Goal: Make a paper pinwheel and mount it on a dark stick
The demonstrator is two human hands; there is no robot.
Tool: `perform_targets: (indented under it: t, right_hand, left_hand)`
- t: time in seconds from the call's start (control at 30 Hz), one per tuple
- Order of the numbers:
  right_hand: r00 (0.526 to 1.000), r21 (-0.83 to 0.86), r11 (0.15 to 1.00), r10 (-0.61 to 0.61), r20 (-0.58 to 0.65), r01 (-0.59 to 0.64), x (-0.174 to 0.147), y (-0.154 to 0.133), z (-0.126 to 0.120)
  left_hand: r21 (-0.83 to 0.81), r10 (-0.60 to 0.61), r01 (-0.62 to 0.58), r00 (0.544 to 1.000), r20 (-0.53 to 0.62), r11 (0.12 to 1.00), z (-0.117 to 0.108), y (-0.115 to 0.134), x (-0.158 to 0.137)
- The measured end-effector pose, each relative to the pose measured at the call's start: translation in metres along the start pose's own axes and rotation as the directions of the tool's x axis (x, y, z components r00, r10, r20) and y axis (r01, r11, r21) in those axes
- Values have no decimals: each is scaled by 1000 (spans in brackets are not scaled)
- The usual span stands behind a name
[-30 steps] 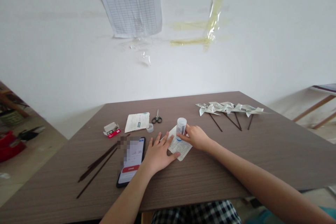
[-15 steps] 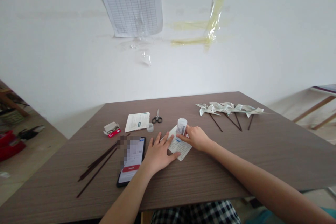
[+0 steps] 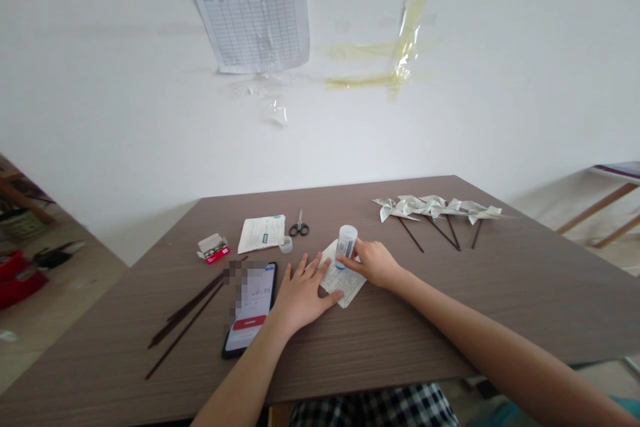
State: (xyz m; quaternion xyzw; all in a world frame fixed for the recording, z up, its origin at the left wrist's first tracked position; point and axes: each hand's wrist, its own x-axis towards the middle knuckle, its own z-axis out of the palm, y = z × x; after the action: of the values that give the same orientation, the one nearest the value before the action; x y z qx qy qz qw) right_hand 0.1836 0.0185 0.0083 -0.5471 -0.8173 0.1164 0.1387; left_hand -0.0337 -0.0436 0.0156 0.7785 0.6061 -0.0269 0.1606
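Note:
A square of printed paper [image 3: 349, 290] lies on the table in front of me. My left hand [image 3: 304, 292] rests flat with its fingers spread, its tips and thumb on the left side of that paper. In my right hand [image 3: 373, 263] is a thick glue stick [image 3: 347, 241], gripped between thumb and fingers. The stick stands nearly upright, its lower end down at the paper. Its loose translucent cap [image 3: 286, 245] sits farther back, beside a stack of folded paper [image 3: 263, 233].
Scissors [image 3: 299, 225] lie behind the cap. Left are a small red-and-white box [image 3: 214, 249], thin dark sticks [image 3: 187, 310] and a phone [image 3: 250, 310] near my left forearm. Several paper pinwheels [image 3: 435, 205] on sticks lie back right on the brown table [image 3: 500, 293], against a wall.

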Motion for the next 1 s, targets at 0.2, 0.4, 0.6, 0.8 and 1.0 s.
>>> perform_targets:
  t: [0.2, 0.4, 0.6, 0.8, 1.0]
  right_hand:
    - [1000, 32, 999, -18, -17, 19, 1, 2, 3]
    - [994, 136, 990, -23, -104, 37, 2, 10, 13]
    - [983, 252, 966, -12, -184, 59, 6, 20, 17]
    - [944, 382, 913, -8, -331, 141, 12, 30, 21]
    - [946, 227, 943, -181, -269, 245, 14, 29, 26]
  left_hand:
    - [-6, 5, -5, 1000, -3, 1000, 1, -1, 0]
    - [-10, 6, -6, 1000, 11, 1000, 0, -1, 0]
    - [-28, 20, -21, 999, -26, 999, 4, -4, 1]
    - [-40, 30, -32, 998, -51, 999, 6, -7, 0]
    - [-5, 0, 0, 1000, -28, 1000, 3, -4, 0]
